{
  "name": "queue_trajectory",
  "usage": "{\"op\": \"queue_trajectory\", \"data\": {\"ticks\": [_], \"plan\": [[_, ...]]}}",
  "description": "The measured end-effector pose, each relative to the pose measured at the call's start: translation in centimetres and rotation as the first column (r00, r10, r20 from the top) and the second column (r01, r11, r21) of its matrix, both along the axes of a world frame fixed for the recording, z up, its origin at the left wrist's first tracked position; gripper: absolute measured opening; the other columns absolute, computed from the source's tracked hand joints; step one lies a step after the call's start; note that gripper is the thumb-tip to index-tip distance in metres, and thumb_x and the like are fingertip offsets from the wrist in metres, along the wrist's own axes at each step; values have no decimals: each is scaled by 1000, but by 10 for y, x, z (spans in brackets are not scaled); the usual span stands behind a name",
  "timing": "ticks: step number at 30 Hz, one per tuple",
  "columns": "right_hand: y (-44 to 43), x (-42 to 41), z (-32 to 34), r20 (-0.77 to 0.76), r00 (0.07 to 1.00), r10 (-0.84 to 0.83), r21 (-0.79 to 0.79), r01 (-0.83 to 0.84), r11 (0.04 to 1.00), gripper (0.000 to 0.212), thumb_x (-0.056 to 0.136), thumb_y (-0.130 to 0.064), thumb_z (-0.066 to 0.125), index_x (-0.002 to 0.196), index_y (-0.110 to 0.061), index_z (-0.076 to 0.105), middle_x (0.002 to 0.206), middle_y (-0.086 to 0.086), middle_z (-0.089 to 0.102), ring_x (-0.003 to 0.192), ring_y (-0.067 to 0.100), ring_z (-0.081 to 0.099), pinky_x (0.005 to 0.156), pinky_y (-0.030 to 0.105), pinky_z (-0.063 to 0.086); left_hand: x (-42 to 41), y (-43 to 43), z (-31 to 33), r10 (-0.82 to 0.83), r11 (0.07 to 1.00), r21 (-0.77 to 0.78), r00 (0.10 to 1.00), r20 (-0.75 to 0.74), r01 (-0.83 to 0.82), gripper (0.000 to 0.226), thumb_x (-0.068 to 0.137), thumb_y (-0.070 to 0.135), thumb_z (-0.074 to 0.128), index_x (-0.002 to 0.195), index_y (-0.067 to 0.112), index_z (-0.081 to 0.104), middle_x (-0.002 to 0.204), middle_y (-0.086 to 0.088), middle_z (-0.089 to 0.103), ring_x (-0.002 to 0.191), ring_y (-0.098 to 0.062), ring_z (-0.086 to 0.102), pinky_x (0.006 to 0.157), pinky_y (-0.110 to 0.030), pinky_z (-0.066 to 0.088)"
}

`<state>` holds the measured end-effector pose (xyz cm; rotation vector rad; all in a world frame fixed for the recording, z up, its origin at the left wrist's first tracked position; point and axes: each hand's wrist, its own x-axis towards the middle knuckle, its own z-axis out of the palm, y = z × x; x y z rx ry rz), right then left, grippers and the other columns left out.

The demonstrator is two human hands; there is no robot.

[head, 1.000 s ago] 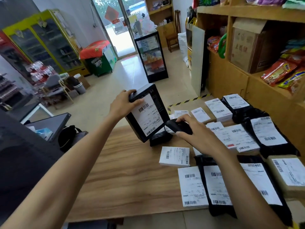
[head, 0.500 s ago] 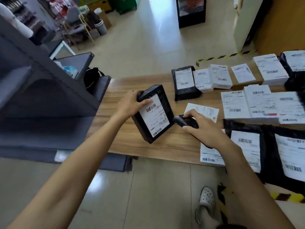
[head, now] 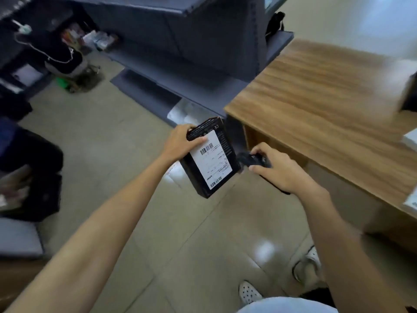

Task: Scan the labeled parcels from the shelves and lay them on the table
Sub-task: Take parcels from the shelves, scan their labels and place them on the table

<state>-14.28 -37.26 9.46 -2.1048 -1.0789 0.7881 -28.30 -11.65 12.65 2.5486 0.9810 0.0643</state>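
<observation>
Parcel (head: 209, 159): black box with a white barcode label (head: 212, 164) on its upper face, held tilted in the air over the tiled floor (head: 180, 222), just off the left corner of the wooden table (head: 327, 98) and not resting on it. Left hand (head: 180, 142): grips the box's top left corner, thumb on the label, fingers wrapped behind and hidden. Right hand (head: 282, 170): fingers curled round a black handheld scanner (head: 250, 159), most of which is covered; its nose sits just beside the parcel's right edge, contact not discernible. Label print: barcodes visible, text too small to read. Table, right side: motion-blurred, with white labelled items (head: 411, 141) cut off by the frame edge. Grey metal shelving (head: 203, 41): behind the parcel, its lower shelf edge near the table corner. Floor: open tile below and left of the parcel. White shoes (head: 248, 292): at the bottom, partly cut off.
</observation>
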Motion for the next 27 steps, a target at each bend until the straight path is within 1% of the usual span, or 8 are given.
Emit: {"op": "queue_trajectory", "data": {"ticks": [3,7,10,13,20,23,25,27], "plan": [[48,-74,12,3,985,173,37,-173,984,32,92,-39,66,120,-33,50,128,-5,59,117,22,56,99,46,44,-108,26,5,163,986,-35,986,30,-162,52,83,48,73,126,20,63,111,1,65,101,-17,60,84,-30,44],[110,-158,29,23,943,332,103,-332,938,32,89,-41,65,117,-36,51,125,-10,60,113,17,57,100,45,45,-231,55,17,366,931,-26,924,114,-365,78,69,70,63,131,24,56,124,0,60,110,-17,59,95,-41,48],[150,-205,38,22,900,435,113,-435,893,33,93,-32,66,124,-27,53,125,-12,57,111,14,54,93,34,42,-299,71,26,493,868,6,862,118,-497,58,85,50,71,133,22,55,120,4,54,104,-10,51,83,-27,37],[185,-232,40,19,869,495,105,-494,863,35,94,-31,65,127,-27,53,121,-15,54,107,12,50,89,31,36,-343,90,25,571,810,84,813,117,-581,56,85,53,69,133,28,54,127,0,56,116,-19,54,90,-35,43],[286,-243,30,0,841,541,102,-538,837,34,94,-30,65,125,-25,53,124,-11,56,106,14,53,93,35,40,-356,169,4,600,790,63,791,118,-609,58,84,55,68,133,26,54,123,-3,57,114,-22,56,93,-42,46],[347,-228,28,-11,845,534,98,-531,842,33,94,-30,65,124,-25,53,126,-8,58,101,16,56,85,32,42,-336,233,3,590,798,68,800,107,-598,58,84,56,67,133,28,53,121,-2,57,112,-21,56,91,-43,46],[396,-213,31,-3,855,518,99,-516,851,32,94,-31,65,123,-27,53,126,-7,59,98,16,55,79,32,43,-316,284,8,582,804,73,806,107,-590,59,84,57,67,133,28,52,119,-1,56,110,-20,55,87,-39,44],[452,-192,38,3,871,492,129,-488,863,30,92,-33,65,119,-30,54,126,-8,60,101,17,56,84,36,47,-291,339,17,559,819,74,820,122,-570,60,84,56,68,134,26,52,115,0,53,107,-19,55,82,-33,38]]}}
